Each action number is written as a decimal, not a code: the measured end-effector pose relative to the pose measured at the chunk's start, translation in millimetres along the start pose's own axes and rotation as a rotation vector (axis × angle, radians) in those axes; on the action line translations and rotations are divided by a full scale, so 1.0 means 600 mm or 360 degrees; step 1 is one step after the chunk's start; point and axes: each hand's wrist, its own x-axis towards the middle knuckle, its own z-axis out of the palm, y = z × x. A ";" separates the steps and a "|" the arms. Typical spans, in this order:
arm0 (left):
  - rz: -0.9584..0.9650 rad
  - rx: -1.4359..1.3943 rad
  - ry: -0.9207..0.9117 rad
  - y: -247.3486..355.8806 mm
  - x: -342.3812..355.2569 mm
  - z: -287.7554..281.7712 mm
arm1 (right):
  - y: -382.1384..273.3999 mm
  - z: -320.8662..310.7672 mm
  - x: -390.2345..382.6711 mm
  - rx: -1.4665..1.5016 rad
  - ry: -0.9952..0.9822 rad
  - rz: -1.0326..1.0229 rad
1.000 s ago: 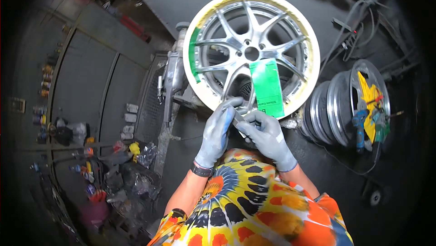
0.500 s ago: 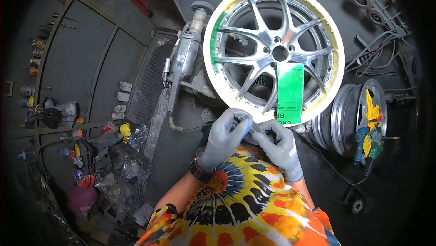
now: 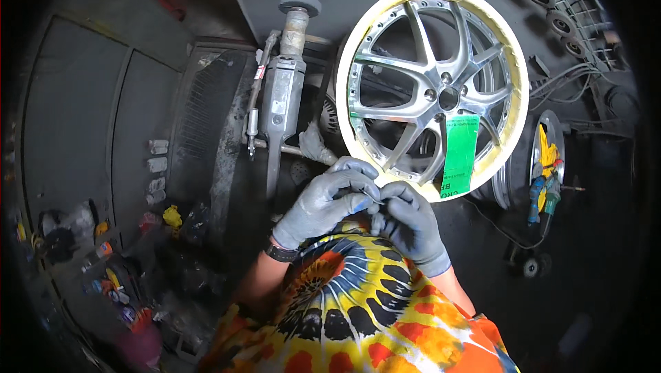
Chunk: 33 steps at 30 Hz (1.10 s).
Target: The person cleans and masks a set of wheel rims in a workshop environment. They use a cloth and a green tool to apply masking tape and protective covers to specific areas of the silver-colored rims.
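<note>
Both my hands wear grey gloves and meet in front of my chest, just below the near rim of an alloy wheel. My left hand is closed in a pinch on a small dark piece of sandpaper, seen nearly edge-on. From the other side my right hand closes its thumb and fingers on the same piece; the fingers hide most of it. The wheel has polished spokes and pale yellow tape around its rim. A green printed sheet of sandpaper lies over its lower spokes and rim.
Left of the wheel stands a grey machine with a round disc. Another wheel stands at the right, with power tools and a yellow cloth by it. Small wheels line a rack at the far right. Bags and bottles clutter the lower left.
The view has shifted, so the wheel appears farther right and slightly lower. My hands have drawn closer together, and the sandpaper piece between them has turned and shows less of its face.
</note>
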 end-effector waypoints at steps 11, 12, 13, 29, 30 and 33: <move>-0.0697 -0.0318 0.0079 0.002 0.010 -0.007 | -0.004 0.069 -0.023 -0.1678 0.0597 -0.0425; -0.0677 -0.0164 0.0089 0.000 0.013 -0.006 | 0.000 0.072 -0.026 -0.1661 0.0587 -0.0415; -0.0635 0.0003 0.0093 -0.002 0.018 -0.005 | 0.005 0.074 -0.030 -0.1471 0.0759 -0.0416; -0.0118 0.0643 -0.0073 -0.003 0.116 0.106 | -0.067 -0.051 -0.109 -0.1898 0.0953 -0.0846; -0.0341 0.0536 -0.0028 -0.005 0.117 0.120 | -0.078 -0.070 -0.117 -0.1921 0.0942 -0.0871; -0.0542 0.0311 0.0132 -0.022 0.135 0.176 | -0.127 -0.154 -0.154 -0.2022 0.0980 -0.1027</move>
